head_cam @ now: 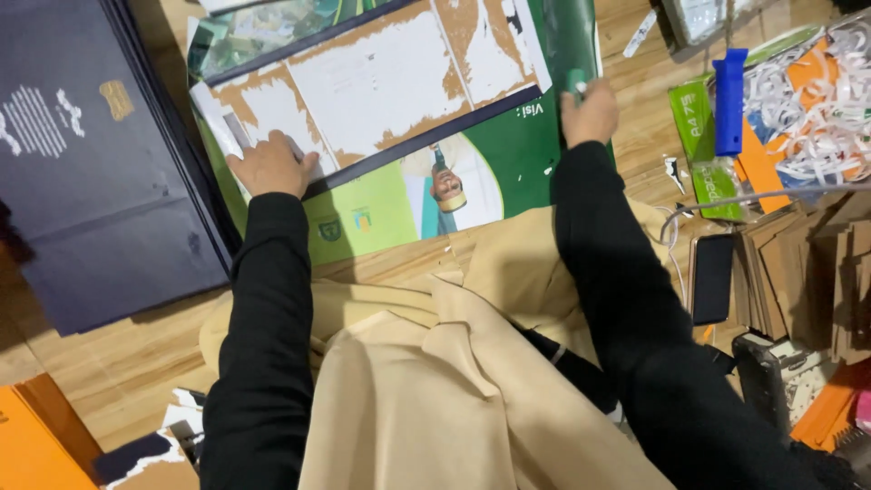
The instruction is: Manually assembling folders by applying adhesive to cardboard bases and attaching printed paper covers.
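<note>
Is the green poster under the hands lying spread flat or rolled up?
Mostly spread flat: the green poster lies open on the wooden floor, pinned by the cardboard panel and left hand. The right hand lifts its far edge.

Right hand [590,113]: fingertips curled over something small and pale, kind not discernible. Left hand [270,165]: palm side hidden against the torn board [381,82]. Dark panel [91,154] cut off by left edge. Shredded paper [826,100] cropped at right edge. Orange box [36,436] clipped by corner.

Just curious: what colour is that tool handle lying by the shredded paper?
Bright blue handle, seen in the head view.
</note>
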